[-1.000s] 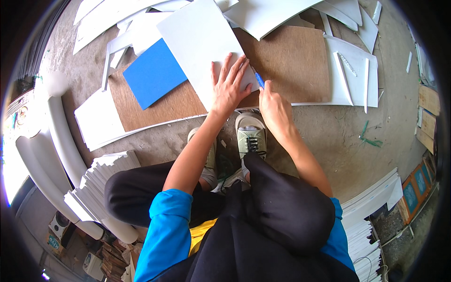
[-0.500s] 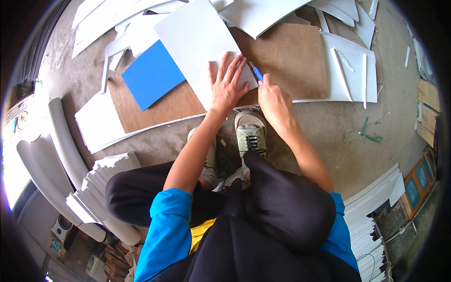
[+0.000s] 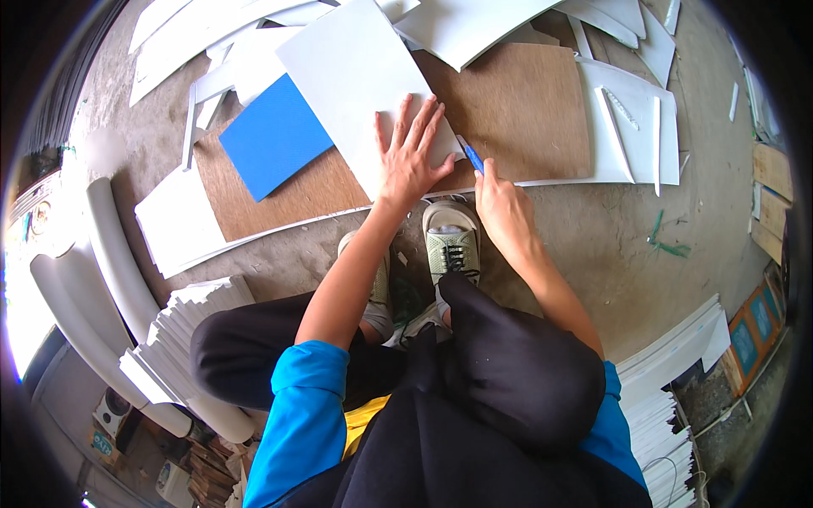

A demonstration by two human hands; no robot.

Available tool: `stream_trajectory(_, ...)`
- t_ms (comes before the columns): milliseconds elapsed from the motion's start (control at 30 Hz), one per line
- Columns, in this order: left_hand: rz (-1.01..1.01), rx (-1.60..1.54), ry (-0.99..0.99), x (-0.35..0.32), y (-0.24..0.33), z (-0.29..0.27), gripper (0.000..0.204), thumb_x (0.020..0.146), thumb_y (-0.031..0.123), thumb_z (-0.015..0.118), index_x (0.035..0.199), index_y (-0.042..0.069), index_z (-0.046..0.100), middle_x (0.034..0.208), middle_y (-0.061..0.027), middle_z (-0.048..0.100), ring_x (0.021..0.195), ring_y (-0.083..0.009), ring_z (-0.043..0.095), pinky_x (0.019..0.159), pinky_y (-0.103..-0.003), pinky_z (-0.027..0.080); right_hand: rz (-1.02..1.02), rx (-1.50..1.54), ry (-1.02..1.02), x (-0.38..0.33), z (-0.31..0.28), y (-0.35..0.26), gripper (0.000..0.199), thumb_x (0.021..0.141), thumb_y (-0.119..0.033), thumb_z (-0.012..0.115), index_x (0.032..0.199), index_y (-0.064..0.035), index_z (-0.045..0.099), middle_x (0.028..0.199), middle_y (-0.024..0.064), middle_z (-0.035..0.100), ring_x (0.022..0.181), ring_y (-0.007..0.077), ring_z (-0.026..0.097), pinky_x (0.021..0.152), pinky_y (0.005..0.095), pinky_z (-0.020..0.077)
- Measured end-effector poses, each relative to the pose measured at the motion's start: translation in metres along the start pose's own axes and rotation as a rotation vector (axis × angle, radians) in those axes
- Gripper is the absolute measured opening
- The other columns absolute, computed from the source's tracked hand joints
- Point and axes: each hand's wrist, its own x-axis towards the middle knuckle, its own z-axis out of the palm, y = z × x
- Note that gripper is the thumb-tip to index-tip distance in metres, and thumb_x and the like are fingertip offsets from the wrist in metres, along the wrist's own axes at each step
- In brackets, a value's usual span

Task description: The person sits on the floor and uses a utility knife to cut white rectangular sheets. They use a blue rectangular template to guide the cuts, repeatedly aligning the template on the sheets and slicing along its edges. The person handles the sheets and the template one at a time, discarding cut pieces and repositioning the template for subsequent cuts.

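Note:
My left hand [image 3: 411, 157] lies flat with fingers spread on the lower part of a white foam-like sheet [image 3: 351, 76]. My right hand [image 3: 506, 207] is closed round a blue utility knife [image 3: 472, 155]; its blade end points up and left, at the sheet's right edge near my left thumb. The white sheet rests at a slant on a brown wooden board [image 3: 525, 110]. It also overlaps a blue rectangular sheet [image 3: 277, 135], which lies on the board to the left. Whether the blade touches the white sheet I cannot tell.
White offcuts [image 3: 483, 25] lie scattered at the far side. Thin white strips [image 3: 616, 135] rest on a white panel at right. Stacked white sheets [image 3: 190, 330] stand near my left knee, beside large white rolls [image 3: 118, 254]. My shoes [image 3: 451, 241] are close to the board's front edge.
My right hand and the utility knife have moved a little down toward me along the white sheet's right edge. My left hand stays in place.

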Motion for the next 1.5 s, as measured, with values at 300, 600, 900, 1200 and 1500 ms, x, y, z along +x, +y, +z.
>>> stream_trajectory(300,-0.006,-0.018,-0.001,0.0,-0.001,0.001,0.074,0.068,0.039,0.063,0.132,0.017,0.033,0.14,0.0013,0.027,0.133,-0.021,0.015,0.105,-0.054,0.002,-0.008,0.006,-0.007,-0.001,-0.001,0.0,0.027,0.089,-0.019,0.042,0.101,0.0054,0.045,0.05,0.0143,0.056,0.049,0.0288,0.06,0.041,0.0364,0.0482)
stream_trajectory(600,-0.006,0.0,0.004,0.0,-0.003,0.002,0.077,0.067,0.043,0.062,0.133,0.017,0.033,0.139,0.0028,0.027,0.133,-0.0201,0.014,0.104,-0.055,0.001,0.001,0.006,-0.043,0.0,-0.004,-0.002,0.027,0.089,-0.019,0.042,0.101,0.0057,0.044,0.051,0.0152,0.056,0.051,0.0296,0.061,0.042,0.0371,0.0485)
stream_trajectory(900,0.006,0.016,-0.018,0.001,-0.001,0.002,0.083,0.064,0.05,0.064,0.133,0.017,0.032,0.14,0.0018,0.027,0.133,-0.0216,0.015,0.104,-0.054,0.002,0.031,0.024,-0.109,0.007,-0.007,-0.005,0.03,0.089,-0.018,0.042,0.103,0.0069,0.045,0.053,0.0172,0.057,0.053,0.0321,0.061,0.045,0.0397,0.0495)
stream_trajectory(1200,0.008,0.119,0.022,0.016,-0.01,0.005,0.058,0.081,0.032,0.053,0.133,0.018,0.032,0.14,0.002,0.026,0.133,-0.0202,0.015,0.104,-0.055,0.004,-0.085,0.087,-0.141,0.044,-0.013,0.001,0.034,0.087,-0.018,0.042,0.108,0.0092,0.045,0.063,0.0224,0.059,0.062,0.0349,0.062,0.052,0.0412,0.0501)
stream_trajectory(1500,0.004,0.077,0.036,0.016,-0.01,0.008,0.055,0.079,0.031,0.053,0.131,0.029,0.035,0.14,0.0039,0.025,0.133,-0.0207,0.014,0.101,-0.06,0.002,0.049,0.179,-0.298,0.062,-0.015,-0.004,0.019,0.08,-0.009,0.042,0.09,0.0062,0.048,0.074,0.0286,0.059,0.074,0.0409,0.06,0.065,0.0462,0.0494)
